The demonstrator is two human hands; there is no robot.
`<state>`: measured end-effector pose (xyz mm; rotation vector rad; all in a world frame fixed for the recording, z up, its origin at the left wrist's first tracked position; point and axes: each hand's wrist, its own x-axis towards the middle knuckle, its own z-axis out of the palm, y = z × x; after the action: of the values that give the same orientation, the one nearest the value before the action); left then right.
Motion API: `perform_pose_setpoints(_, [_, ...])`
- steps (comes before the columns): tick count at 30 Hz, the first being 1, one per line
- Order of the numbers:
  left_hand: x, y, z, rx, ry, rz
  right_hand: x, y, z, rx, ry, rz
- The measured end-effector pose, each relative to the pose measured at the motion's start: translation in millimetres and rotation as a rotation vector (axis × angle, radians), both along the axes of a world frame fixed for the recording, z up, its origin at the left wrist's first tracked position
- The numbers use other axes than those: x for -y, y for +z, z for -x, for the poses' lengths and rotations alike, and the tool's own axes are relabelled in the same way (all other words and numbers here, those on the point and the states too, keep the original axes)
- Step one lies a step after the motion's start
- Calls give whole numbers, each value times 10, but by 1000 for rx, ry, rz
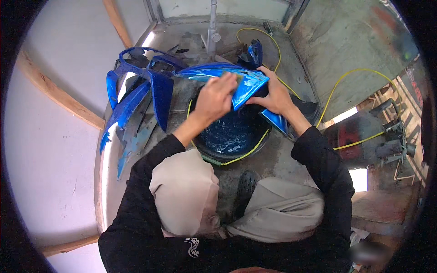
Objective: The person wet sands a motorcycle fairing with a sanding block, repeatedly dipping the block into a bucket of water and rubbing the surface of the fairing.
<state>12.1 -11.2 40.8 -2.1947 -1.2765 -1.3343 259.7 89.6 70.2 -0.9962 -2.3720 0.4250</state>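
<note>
I hold a glossy blue plastic panel (249, 91), streaked with white suds or residue, over a black tub (230, 134) of dark, streaked water. My right hand (275, 95) grips the panel's right end, thumb below. My left hand (215, 98) presses on its face with a small yellowish pad (238, 79), mostly hidden by the slightly blurred fingers. Another smaller blue piece (275, 122) lies at the tub's right side, below my right hand.
More blue body panels (161, 98) are piled at left, and others (255, 54) lie behind. A metal post (211, 34) rises at the back. A yellow hose (346, 75) runs to a dark tank-like machine (359, 141) at right. Pale wall panels (59, 136) stand left.
</note>
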Motion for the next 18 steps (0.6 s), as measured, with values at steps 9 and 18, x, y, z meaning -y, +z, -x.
perform_pose_setpoints(9, [-266, -379, 628, 308, 177, -83, 16, 34, 107, 5, 10, -8])
perform_pose_setpoints(18, [-95, -200, -87, 204, -112, -116, 10, 28, -20, -5, -4, 11])
